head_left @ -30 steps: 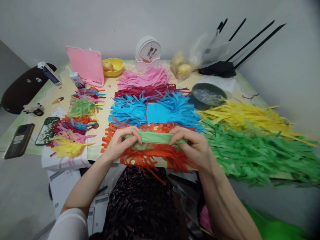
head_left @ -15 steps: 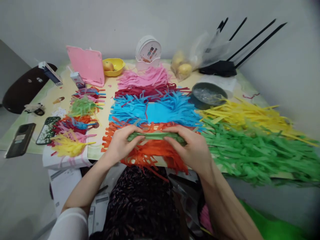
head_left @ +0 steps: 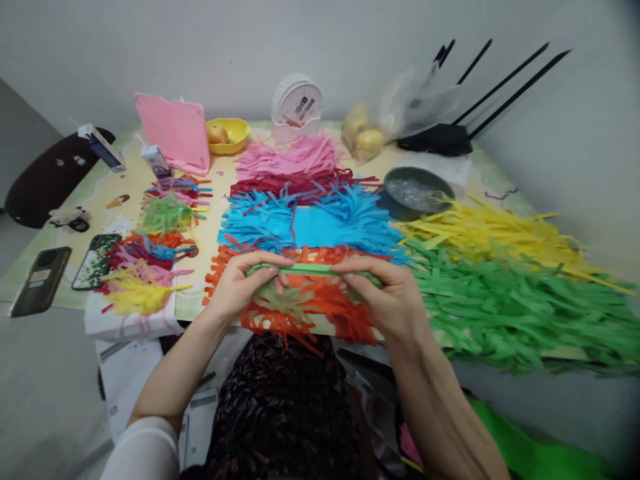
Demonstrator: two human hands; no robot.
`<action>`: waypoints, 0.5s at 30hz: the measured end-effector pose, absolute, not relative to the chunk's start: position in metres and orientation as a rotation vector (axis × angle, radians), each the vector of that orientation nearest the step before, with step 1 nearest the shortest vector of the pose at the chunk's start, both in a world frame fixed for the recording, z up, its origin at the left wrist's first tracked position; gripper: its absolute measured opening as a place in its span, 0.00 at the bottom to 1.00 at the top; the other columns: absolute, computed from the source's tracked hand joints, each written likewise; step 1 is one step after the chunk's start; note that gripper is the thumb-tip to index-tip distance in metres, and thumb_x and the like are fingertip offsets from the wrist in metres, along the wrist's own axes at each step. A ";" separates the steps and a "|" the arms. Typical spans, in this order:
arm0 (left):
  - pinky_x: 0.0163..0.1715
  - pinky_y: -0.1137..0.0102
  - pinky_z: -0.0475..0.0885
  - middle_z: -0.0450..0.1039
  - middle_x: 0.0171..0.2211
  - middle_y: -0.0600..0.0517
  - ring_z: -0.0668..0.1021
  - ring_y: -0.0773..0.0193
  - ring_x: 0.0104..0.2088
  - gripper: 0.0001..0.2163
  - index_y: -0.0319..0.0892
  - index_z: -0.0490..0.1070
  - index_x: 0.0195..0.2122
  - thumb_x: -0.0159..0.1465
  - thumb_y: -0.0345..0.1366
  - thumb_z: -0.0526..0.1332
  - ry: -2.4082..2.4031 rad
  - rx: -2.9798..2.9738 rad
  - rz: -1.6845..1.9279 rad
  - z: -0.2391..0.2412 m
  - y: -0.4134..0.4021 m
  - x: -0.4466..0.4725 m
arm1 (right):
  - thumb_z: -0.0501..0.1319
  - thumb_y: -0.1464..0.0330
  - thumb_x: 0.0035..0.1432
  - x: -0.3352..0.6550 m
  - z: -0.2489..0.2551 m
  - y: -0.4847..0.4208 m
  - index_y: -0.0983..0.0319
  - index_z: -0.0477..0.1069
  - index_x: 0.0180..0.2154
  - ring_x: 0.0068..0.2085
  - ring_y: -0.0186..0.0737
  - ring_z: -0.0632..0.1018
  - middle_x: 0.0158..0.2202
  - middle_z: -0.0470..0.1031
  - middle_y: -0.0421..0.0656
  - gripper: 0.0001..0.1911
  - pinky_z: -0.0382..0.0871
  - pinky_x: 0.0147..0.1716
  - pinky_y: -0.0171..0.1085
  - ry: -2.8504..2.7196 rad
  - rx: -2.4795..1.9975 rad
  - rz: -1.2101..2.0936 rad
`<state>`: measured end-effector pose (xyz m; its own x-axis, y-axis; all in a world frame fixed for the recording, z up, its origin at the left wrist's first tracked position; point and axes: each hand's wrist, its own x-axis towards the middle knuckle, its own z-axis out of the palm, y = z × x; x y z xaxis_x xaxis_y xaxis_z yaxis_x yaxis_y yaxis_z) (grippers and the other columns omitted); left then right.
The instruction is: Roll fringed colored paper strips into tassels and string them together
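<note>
Above orange fringe (head_left: 333, 309), both hands (head_left: 244, 285) (head_left: 395, 293) level, turned inward, pinching a green strip (head_left: 314, 269) stretched between them.

Looks pretty dim and greyish, kinda soft all over, stretches wide-angle style toward the edges, darkens at top right.

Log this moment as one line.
left hand: pinching thin, folded green paper band | right hand: pinching same band | beneath hands: fringed orange paper | beyond: fringed bright-blue paper
</note>
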<state>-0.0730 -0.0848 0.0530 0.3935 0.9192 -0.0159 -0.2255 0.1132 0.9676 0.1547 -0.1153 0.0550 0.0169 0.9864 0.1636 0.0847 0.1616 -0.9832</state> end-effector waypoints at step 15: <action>0.34 0.74 0.70 0.76 0.32 0.52 0.78 0.67 0.32 0.08 0.41 0.70 0.40 0.63 0.37 0.64 1.026 1.721 0.984 0.058 -0.085 -0.075 | 0.62 0.69 0.61 0.152 0.058 -0.119 0.58 0.77 0.41 0.40 0.42 0.81 0.39 0.82 0.43 0.07 0.74 0.40 0.38 -1.731 -1.237 0.560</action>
